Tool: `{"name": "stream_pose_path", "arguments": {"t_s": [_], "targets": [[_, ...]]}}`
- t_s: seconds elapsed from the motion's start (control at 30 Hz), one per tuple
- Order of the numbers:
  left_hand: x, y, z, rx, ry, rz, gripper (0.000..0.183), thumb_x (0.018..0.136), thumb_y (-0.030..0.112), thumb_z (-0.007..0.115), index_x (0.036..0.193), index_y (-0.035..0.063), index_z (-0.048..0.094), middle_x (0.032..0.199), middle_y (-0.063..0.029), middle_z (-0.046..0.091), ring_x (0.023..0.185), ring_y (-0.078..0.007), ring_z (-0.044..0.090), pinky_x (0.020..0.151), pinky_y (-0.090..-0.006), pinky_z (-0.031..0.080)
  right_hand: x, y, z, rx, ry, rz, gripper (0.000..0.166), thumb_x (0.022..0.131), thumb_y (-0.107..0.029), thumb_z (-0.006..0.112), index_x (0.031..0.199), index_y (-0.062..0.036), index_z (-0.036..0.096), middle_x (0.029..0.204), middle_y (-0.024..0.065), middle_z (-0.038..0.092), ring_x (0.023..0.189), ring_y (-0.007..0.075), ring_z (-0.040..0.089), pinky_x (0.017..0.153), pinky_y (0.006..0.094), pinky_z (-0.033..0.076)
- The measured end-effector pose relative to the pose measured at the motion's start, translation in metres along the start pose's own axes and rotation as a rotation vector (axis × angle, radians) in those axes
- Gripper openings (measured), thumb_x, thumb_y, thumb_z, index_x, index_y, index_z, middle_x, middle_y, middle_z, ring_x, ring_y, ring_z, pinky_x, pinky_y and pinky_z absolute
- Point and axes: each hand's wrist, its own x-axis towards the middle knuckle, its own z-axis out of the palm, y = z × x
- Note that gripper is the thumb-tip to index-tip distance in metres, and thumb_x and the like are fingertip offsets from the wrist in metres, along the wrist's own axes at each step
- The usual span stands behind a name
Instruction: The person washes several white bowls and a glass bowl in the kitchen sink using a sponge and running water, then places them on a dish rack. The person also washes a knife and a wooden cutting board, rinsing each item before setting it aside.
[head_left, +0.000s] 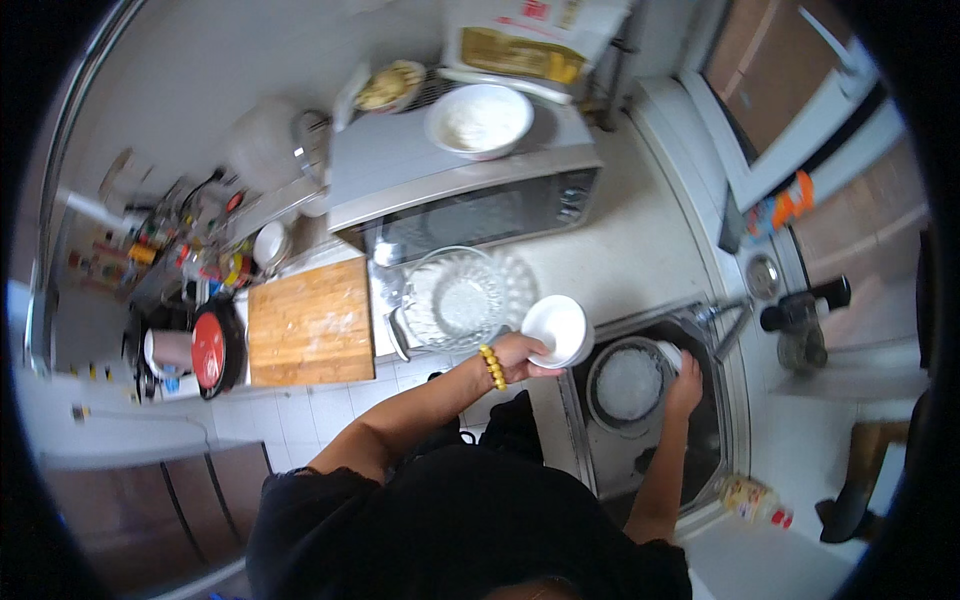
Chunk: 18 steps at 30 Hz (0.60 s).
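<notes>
My left hand (523, 358), with a yellow bead bracelet at the wrist, grips a white bowl (556, 330) by its rim; it looks like more than one may be stacked. This bowl is held between a ribbed glass bowl (459, 300) on the counter and the sink. Over the metal sink (611, 465), my right hand (684, 384) holds a small white dish (670, 355) at the edge of a round metal basin (628, 384). The basin contains whitish, foamy-looking water. Which kind of dish the right hand holds is partly hidden by the fingers.
Left of the glass bowl lie a knife (397, 336) and a wooden cutting board (311, 322) with white dust. Behind, a countertop oven (465, 199) carries a white bowl of white powder (480, 122). A faucet (727, 309) stands at the sink's back corner; a bottle (752, 500) lies right of it.
</notes>
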Motion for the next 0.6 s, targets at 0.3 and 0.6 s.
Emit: {"name": "stream_pose_path", "arguments": {"t_s": [0.3, 0.6], "targets": [[-0.083, 0.034, -0.07, 0.009, -0.046, 0.259, 0.066, 0.077, -0.002, 0.057, 0.138, 0.0085, 0.033, 0.121, -0.0157, 0.055, 0.106, -0.0323, 0.06, 0.081, -0.0515, 0.056, -0.04, -0.032, 0.042, 1.029, -0.091, 0.815, 0.041, 0.087, -0.003, 0.052, 0.128, 0.0012, 0.046, 0.118, 0.0234, 0.056, 0.105, 0.04, 0.059, 0.081, 0.0518, 0.052], [-0.218, 0.146, -0.241, 0.109, 0.511, 0.831, 0.07, 0.07, -0.013, 0.043, 0.135, 0.0084, 0.037, 0.117, -0.0145, 0.057, 0.101, -0.0304, 0.06, 0.075, -0.0402, 0.056, -0.085, -0.3, -0.029, 1.717, -0.573, 0.769, 0.05, 0.085, 0.0, 0.047, 0.133, 0.0022, 0.035, 0.126, 0.023, 0.049, 0.11, 0.0439, 0.054, 0.084, 0.0595, 0.052]]}}
